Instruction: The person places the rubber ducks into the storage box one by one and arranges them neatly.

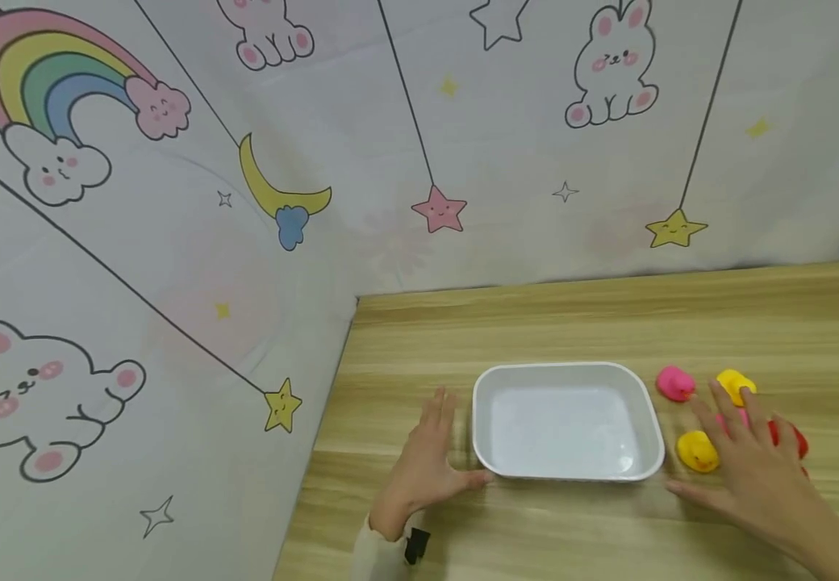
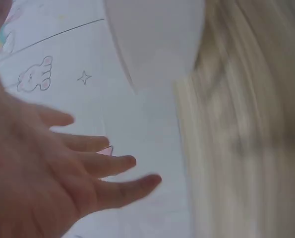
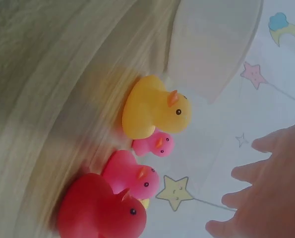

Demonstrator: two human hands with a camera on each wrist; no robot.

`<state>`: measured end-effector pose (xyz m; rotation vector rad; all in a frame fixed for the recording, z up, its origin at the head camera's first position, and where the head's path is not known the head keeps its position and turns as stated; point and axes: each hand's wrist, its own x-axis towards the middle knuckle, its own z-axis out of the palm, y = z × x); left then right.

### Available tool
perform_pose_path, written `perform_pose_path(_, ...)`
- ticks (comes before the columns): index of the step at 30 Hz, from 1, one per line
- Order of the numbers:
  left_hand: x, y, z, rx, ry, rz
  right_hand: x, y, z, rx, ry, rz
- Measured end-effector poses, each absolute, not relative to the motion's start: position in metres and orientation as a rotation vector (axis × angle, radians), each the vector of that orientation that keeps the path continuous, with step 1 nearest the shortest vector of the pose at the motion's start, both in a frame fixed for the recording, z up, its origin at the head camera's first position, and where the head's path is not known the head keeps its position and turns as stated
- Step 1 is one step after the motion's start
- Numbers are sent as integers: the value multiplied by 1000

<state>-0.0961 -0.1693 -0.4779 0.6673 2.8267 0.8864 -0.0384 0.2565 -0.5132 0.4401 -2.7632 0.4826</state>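
Observation:
A white rectangular tray (image 1: 568,476) with rounded corners lies on the wooden table, its bare floor showing. Beside its left end is my left hand (image 1: 430,460), fingers extended and thumb at the near left corner; whether the thumb touches the tray I cannot tell. My right hand (image 1: 761,476) hovers with spread fingers over several toy ducks to the tray's right. A yellow duck (image 3: 154,110), a small-looking pink duck (image 3: 154,143), another pink duck (image 3: 130,173) and a red duck (image 3: 100,210) show in the right wrist view. Behind them a second yellow duck (image 1: 733,383) is mostly hidden there.
A white cloth backdrop (image 1: 361,161) printed with bears, stars and a rainbow rises along the table's left and far edges. Wood-grain tabletop (image 1: 536,532) extends in front of the tray.

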Motion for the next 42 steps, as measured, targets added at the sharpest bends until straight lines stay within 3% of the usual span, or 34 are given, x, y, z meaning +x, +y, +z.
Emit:
perform_pose_path(5,-104,-172,-480,672,2570,1478,-37,274,-513,412,-2725,640)
perform_pose_path(11,-113,-171,-489,561,2392,1812,-37,297,-516,429,-2616,853)
perform_pose_path(20,-121,-163,-498,275,2350,1938,-34,326,-523,353,-2596,944)
perform_pose_path(26,-122,-164,-503,206,2254,1910,-37,341,-532,265,-2616,969)
perform_pose_path(33,-124,-158,-512,165,2049,1939,-48,371,-544,408,-2502,1095)
perform_pose_path(42,-127,-150,-517,129,1907,2014,-58,400,-553,329,-2690,1198)
